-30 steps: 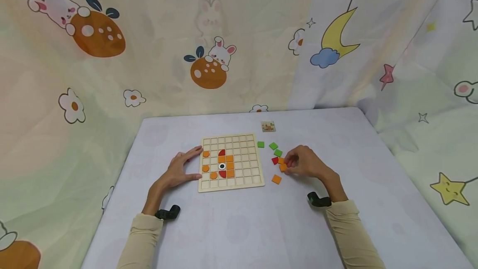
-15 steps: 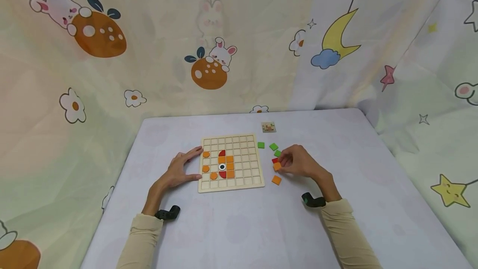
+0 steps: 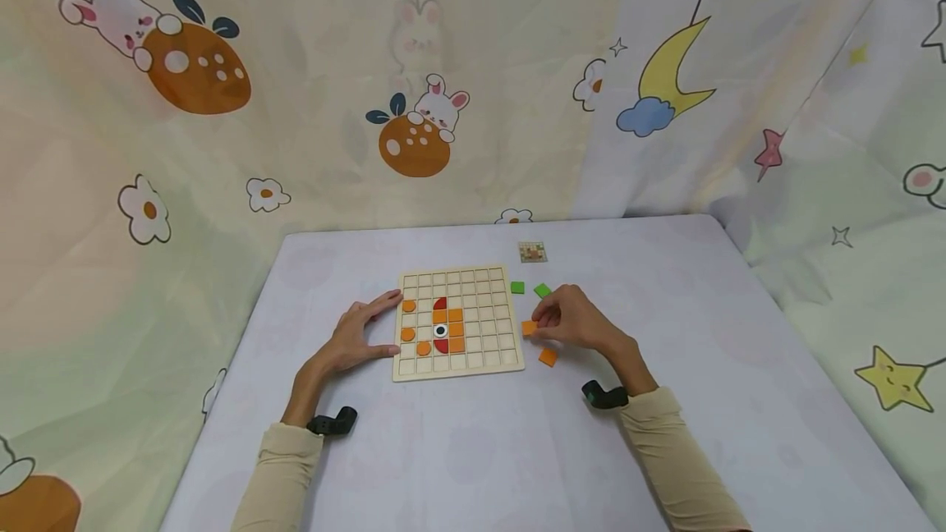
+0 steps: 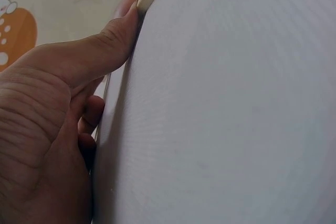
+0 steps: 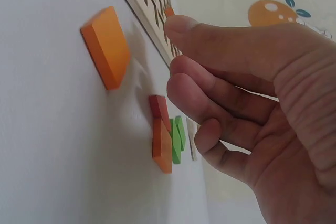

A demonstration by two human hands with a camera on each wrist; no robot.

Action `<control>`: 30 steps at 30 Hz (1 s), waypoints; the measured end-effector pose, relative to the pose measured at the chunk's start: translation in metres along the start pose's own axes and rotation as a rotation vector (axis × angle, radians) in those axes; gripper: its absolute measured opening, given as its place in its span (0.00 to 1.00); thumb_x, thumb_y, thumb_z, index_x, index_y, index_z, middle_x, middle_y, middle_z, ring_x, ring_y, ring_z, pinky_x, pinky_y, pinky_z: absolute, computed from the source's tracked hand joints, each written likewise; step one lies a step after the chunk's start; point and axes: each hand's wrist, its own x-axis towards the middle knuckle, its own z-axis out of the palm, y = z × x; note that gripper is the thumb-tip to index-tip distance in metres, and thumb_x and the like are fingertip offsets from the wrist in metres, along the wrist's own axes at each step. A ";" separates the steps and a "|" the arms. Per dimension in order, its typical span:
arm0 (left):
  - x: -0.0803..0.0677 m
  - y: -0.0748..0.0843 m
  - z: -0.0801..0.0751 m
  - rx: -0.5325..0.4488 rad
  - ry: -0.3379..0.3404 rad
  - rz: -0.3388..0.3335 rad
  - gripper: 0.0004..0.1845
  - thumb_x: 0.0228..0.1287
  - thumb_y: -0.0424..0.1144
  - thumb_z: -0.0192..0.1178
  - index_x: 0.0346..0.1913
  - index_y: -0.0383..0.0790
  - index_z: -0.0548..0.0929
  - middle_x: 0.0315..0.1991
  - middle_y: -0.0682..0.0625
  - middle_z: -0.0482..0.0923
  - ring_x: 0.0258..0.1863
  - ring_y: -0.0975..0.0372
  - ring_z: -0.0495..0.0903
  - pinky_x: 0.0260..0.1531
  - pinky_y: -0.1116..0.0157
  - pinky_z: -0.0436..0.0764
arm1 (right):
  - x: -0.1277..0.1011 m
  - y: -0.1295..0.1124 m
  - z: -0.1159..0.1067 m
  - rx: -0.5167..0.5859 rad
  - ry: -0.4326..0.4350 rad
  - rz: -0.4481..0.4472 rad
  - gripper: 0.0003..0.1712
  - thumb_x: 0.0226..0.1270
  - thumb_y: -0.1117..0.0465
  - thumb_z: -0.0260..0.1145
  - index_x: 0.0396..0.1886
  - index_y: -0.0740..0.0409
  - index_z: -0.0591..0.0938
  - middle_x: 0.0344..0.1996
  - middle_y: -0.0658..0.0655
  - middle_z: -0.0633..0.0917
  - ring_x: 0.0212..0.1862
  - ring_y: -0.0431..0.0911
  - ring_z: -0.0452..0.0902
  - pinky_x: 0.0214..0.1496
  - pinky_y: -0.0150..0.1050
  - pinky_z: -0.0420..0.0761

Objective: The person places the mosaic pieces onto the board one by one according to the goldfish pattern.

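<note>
A: Where is the orange square tile (image 3: 529,327) relative to the hands?

B: It sits at the fingertips of the right hand (image 3: 572,323), pinched there just off the right edge of the wooden grid board (image 3: 488,351). The left hand (image 3: 355,337) is on the other side, at the board's left edge.

A: What are the pieces like?

B: Flat and smooth, with crisp edges. The board is pale wood cut into a grid of square cells; some cells hold orange squares, orange discs, red half-rounds and one black-and-white round piece. Another orange square (image 3: 548,357) lies loose on the tabletop (image 3: 473,450) just near of the right hand. Green squares (image 3: 542,290) lie just beyond it. The wrist view also shows a red piece (image 5: 157,106) stacked against orange and green ones. The tabletop cover is plain and pale, like cloth.

A: And the hands themselves?

B: The right one has its fingers curled, gripping the tile between thumb and fingertips. The left lies spread and relaxed, its thumb (image 4: 113,40) pressed against the board's edge and holding nothing.
</note>
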 end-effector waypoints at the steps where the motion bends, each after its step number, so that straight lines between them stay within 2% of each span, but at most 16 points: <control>1: 0.000 0.000 0.000 -0.001 -0.002 -0.005 0.54 0.45 0.63 0.77 0.77 0.59 0.64 0.80 0.60 0.57 0.51 0.59 0.64 0.51 0.55 0.61 | 0.001 -0.001 0.001 0.000 0.000 -0.004 0.12 0.48 0.64 0.82 0.33 0.63 0.89 0.25 0.50 0.88 0.27 0.40 0.82 0.33 0.33 0.83; 8: 0.000 0.001 0.000 0.005 -0.003 -0.010 0.54 0.45 0.63 0.77 0.77 0.59 0.64 0.80 0.60 0.57 0.51 0.59 0.64 0.50 0.55 0.61 | 0.008 -0.006 0.011 0.015 -0.014 -0.037 0.12 0.49 0.63 0.82 0.32 0.62 0.89 0.26 0.50 0.88 0.27 0.41 0.82 0.33 0.34 0.83; 17: 0.000 -0.002 0.002 0.007 0.016 0.023 0.54 0.44 0.61 0.78 0.77 0.56 0.65 0.80 0.57 0.58 0.50 0.61 0.64 0.48 0.57 0.62 | 0.020 -0.014 0.026 0.051 -0.038 -0.079 0.13 0.48 0.63 0.83 0.32 0.61 0.89 0.26 0.49 0.88 0.28 0.40 0.82 0.33 0.34 0.83; 30: 0.000 0.001 0.000 -0.012 -0.002 0.004 0.54 0.45 0.60 0.78 0.77 0.57 0.65 0.80 0.58 0.57 0.49 0.59 0.64 0.48 0.57 0.62 | 0.037 -0.027 0.048 0.084 -0.103 -0.105 0.13 0.50 0.61 0.82 0.33 0.62 0.88 0.24 0.48 0.86 0.28 0.39 0.79 0.32 0.33 0.80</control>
